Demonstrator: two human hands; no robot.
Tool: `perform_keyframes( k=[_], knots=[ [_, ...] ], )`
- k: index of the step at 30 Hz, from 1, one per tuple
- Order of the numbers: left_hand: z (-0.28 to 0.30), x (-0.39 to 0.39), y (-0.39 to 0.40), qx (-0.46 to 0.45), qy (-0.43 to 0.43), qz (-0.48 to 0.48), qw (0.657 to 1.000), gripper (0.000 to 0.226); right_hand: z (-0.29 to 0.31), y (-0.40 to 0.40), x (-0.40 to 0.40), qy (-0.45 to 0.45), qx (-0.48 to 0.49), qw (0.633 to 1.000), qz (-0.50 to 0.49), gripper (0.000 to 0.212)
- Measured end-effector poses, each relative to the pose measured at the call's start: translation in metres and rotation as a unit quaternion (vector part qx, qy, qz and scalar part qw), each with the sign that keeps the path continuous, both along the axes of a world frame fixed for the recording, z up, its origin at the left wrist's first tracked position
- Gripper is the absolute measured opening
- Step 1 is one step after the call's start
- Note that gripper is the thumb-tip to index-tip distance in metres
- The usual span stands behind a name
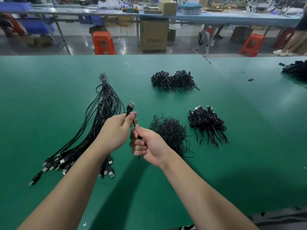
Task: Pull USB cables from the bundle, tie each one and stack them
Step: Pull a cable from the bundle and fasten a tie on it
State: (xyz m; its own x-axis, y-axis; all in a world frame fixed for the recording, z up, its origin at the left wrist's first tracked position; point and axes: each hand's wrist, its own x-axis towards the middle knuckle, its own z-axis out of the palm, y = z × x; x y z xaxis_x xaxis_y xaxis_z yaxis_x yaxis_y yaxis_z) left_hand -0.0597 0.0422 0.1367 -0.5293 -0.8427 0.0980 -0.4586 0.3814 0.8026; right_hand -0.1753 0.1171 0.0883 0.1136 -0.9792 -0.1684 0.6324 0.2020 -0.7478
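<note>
where both hands meet, usb cable [130, 108] pinched between fingers [132, 116]

left hand [116, 130]: bare, no glove; right hand [147, 145]: bare; forearms: unsleeved

The cable [134, 124] is concealed inside the grip of the right hand [146, 145] and behind the left hand [116, 130]; the left forearm covers part of the bundle [99, 113]. The far-right cable pile [295, 69] is cut off by the frame edge; lettering on the cardboard box [154, 37] is too blurred to read.
</note>
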Motion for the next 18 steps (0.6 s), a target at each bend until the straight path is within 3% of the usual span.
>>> perform_keyframes(
  k=[2,4,7,8,10,12,15,18],
  knots=[
    [-0.001,-0.011,0.007,0.117,0.192,0.017,0.974,0.035,-0.001,0.000,0.003,-0.003,-0.008,1.000,0.003,0.039],
    [0.004,-0.017,0.008,0.221,0.331,0.020,0.917,0.039,-0.003,0.000,0.007,0.003,-0.003,1.000,0.004,0.039],
    [0.015,-0.015,0.002,0.343,0.451,0.010,0.824,0.041,-0.008,0.002,0.010,-0.013,0.003,1.000,0.015,0.039],
    [0.017,-0.013,-0.001,0.365,0.462,-0.012,0.808,0.044,-0.008,0.003,0.010,-0.030,-0.002,0.999,0.026,0.038],
    [0.020,-0.004,-0.005,0.371,0.429,-0.089,0.819,0.046,-0.008,0.004,0.006,-0.066,-0.018,0.996,0.052,0.038],
    [0.020,0.009,-0.006,0.331,0.346,-0.185,0.858,0.039,-0.006,0.002,0.001,-0.079,-0.020,0.994,0.069,0.036],
    [0.027,0.029,-0.014,0.276,0.182,-0.282,0.901,0.040,0.001,0.000,-0.008,-0.063,-0.009,0.996,0.065,0.024],
    [0.033,0.041,-0.016,0.219,-0.013,-0.299,0.929,0.040,0.008,-0.001,-0.021,-0.051,-0.001,0.997,0.049,0.030]
  ],
)
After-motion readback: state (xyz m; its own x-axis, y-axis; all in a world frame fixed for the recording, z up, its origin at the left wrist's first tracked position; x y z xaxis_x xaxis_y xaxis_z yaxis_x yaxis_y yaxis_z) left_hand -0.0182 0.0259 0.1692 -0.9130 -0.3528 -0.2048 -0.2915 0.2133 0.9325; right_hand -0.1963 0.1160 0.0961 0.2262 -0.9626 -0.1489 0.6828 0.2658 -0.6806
